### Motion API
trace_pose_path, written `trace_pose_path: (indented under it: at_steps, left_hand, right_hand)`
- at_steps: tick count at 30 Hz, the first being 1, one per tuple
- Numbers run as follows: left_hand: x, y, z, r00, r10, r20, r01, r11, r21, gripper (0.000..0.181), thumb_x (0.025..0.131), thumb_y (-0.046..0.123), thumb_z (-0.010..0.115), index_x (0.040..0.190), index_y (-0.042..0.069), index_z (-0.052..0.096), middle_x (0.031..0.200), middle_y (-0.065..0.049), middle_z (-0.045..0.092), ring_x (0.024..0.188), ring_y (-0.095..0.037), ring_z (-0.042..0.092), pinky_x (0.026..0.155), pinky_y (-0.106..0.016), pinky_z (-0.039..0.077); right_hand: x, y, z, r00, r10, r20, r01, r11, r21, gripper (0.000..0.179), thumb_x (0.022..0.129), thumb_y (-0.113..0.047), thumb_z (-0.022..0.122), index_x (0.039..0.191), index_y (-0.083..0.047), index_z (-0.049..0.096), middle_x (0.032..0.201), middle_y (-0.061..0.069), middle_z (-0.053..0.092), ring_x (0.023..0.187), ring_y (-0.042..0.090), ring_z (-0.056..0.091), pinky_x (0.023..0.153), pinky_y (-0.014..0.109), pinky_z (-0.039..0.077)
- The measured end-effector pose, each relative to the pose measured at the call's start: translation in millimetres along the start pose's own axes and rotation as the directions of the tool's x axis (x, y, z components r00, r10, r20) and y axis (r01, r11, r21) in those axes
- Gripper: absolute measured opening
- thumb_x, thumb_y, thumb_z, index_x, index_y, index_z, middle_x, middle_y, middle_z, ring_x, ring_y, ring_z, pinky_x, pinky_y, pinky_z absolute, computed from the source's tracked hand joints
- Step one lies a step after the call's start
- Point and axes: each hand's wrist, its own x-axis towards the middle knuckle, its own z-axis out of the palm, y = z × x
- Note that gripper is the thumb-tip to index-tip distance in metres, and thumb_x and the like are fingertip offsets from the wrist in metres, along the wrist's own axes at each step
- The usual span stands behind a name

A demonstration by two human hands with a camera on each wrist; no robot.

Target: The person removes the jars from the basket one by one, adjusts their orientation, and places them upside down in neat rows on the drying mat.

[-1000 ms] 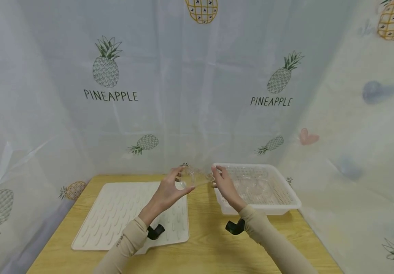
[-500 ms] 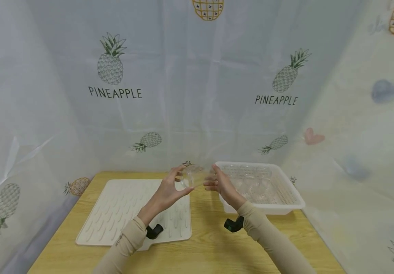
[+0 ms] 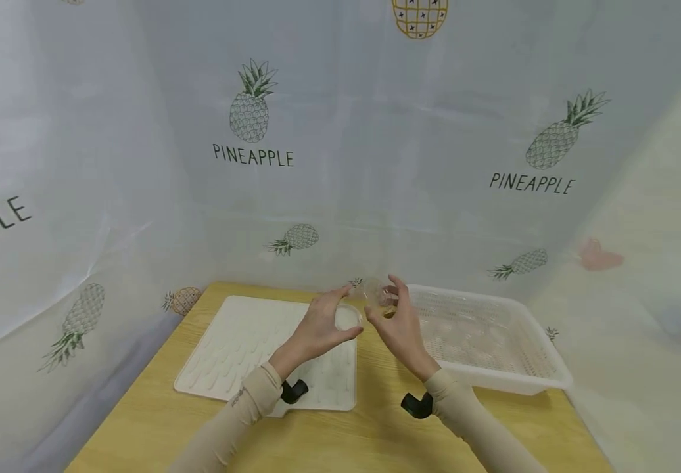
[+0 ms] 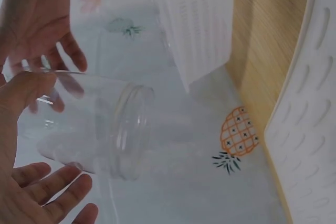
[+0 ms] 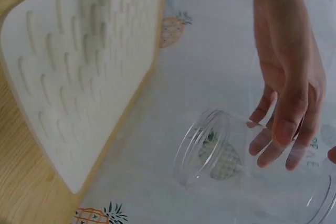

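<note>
A clear jar (image 3: 376,292) with a threaded neck is held up between both hands, tilted on its side above the table. My left hand (image 3: 317,326) has its thumb and fingers around the jar, and in the left wrist view they lie along the see-through wall (image 4: 86,108). At the far end my right hand (image 3: 399,328) curls thumb and fingers about the jar. The jar's ringed mouth (image 5: 202,148) shows uncovered in the right wrist view, where only a fingertip of the right hand appears at the edge.
A white ridged mat (image 3: 252,348) lies on the left of the wooden table (image 3: 370,440). On the right stands a white perforated basket (image 3: 544,355) with several clear, rounded things inside. Pineapple-printed curtain (image 3: 405,197) encloses the back and sides.
The right hand has shifted its fingers on the jar and turned, and the jar has tilted with its far end higher. The head view has swung left.
</note>
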Motion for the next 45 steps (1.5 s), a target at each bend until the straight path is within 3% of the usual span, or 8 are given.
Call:
trace_pose_path:
  at_steps: [11, 14, 17, 20, 24, 30, 36, 45]
  left_hand:
    - [-20.2, -20.1, 4.3, 0.999, -0.006, -0.047, 0.008, 0.999, 0.053, 0.081, 0.078, 0.039, 0.08, 0.142, 0.007, 0.041, 0.131, -0.009, 0.054, 0.121, -0.025, 0.054, 0.101, -0.046, 0.046]
    - [-22.4, -31.3, -0.9, 0.997, -0.015, -0.08, 0.019, 0.999, 0.039, 0.082, 0.077, 0.037, 0.081, 0.141, 0.005, 0.04, 0.13, -0.011, 0.053, 0.12, -0.027, 0.054, 0.098, -0.044, 0.049]
    - [-23.2, -49.7, -7.6, 0.988, -0.116, -0.1, 0.118, 0.993, 0.014, 0.083, 0.078, 0.042, 0.079, 0.142, 0.006, 0.039, 0.132, -0.012, 0.051, 0.122, -0.029, 0.053, 0.097, -0.046, 0.048]
    - [-24.2, -78.2, -19.5, 0.951, -0.286, -0.113, 0.282, 0.958, -0.054, 0.089, 0.08, 0.049, 0.074, 0.147, 0.007, 0.033, 0.138, -0.014, 0.047, 0.127, -0.031, 0.049, 0.099, -0.05, 0.046]
    - [-28.5, -127.7, -42.2, 0.869, -0.475, -0.136, 0.45, 0.875, -0.18, 0.094, 0.082, 0.051, 0.072, 0.151, 0.008, 0.024, 0.146, -0.016, 0.038, 0.134, -0.035, 0.04, 0.103, -0.054, 0.042]
    - [-46.4, -193.0, -71.6, 0.769, -0.612, -0.184, 0.569, 0.787, -0.239, 0.093, 0.085, 0.046, 0.071, 0.15, 0.004, 0.02, 0.145, -0.021, 0.034, 0.135, -0.04, 0.036, 0.104, -0.056, 0.038]
    - [-51.6, -226.2, -69.7, 0.743, -0.646, -0.172, 0.606, 0.76, -0.235, 0.093, 0.087, 0.044, 0.069, 0.149, -0.002, 0.017, 0.146, -0.026, 0.031, 0.134, -0.045, 0.035, 0.103, -0.058, 0.038]
    - [-59.0, -247.7, -54.5, 0.701, -0.693, -0.167, 0.661, 0.719, -0.214, 0.091, 0.089, 0.037, 0.069, 0.15, 0.0, 0.013, 0.149, -0.026, 0.027, 0.137, -0.044, 0.032, 0.108, -0.056, 0.034]
  right_hand:
    - [-17.7, 4, 31, 0.961, -0.275, 0.031, 0.276, 0.944, -0.181, 0.087, 0.082, -0.032, 0.076, 0.152, -0.016, 0.026, 0.142, 0.013, 0.047, 0.085, 0.024, 0.067, 0.072, 0.034, 0.057]
    - [-14.4, 2, 40, 0.961, -0.274, 0.049, 0.278, 0.947, -0.16, 0.094, 0.082, -0.037, 0.076, 0.154, -0.018, 0.019, 0.145, 0.013, 0.045, 0.099, 0.026, 0.066, 0.077, 0.036, 0.057]
    - [-14.2, 1, 46, 0.973, -0.203, 0.112, 0.217, 0.967, -0.133, 0.092, 0.087, -0.045, 0.07, 0.156, -0.018, 0.015, 0.145, 0.013, 0.045, 0.114, 0.028, 0.061, 0.084, 0.041, 0.056]
    - [-20.0, 4, 50, 0.97, -0.115, 0.216, 0.152, 0.975, -0.165, 0.078, 0.092, -0.049, 0.06, 0.153, -0.015, 0.025, 0.137, 0.011, 0.053, 0.115, 0.026, 0.06, 0.086, 0.043, 0.054]
    - [-35.0, 16, 58, 0.926, -0.079, 0.369, 0.179, 0.952, -0.246, 0.051, 0.096, -0.043, 0.057, 0.135, -0.012, 0.053, 0.12, 0.007, 0.064, 0.104, 0.023, 0.064, 0.08, 0.038, 0.055]
    - [-59.6, 27, 74, 0.859, -0.102, 0.502, 0.273, 0.92, -0.28, 0.029, 0.097, -0.036, 0.057, 0.112, -0.014, 0.068, 0.101, 0.003, 0.071, 0.086, 0.017, 0.068, 0.066, 0.028, 0.054]
    - [-71.1, 36, 76, 0.85, -0.097, 0.518, 0.281, 0.914, -0.291, 0.024, 0.096, -0.035, 0.059, 0.106, -0.016, 0.071, 0.088, -0.003, 0.072, 0.071, 0.006, 0.064, 0.056, 0.02, 0.047]
    - [-74.5, 44, 65, 0.85, -0.031, 0.526, 0.21, 0.936, -0.284, 0.019, 0.096, -0.031, 0.06, 0.103, -0.018, 0.071, 0.086, -0.004, 0.072, 0.07, 0.002, 0.062, 0.054, 0.018, 0.046]
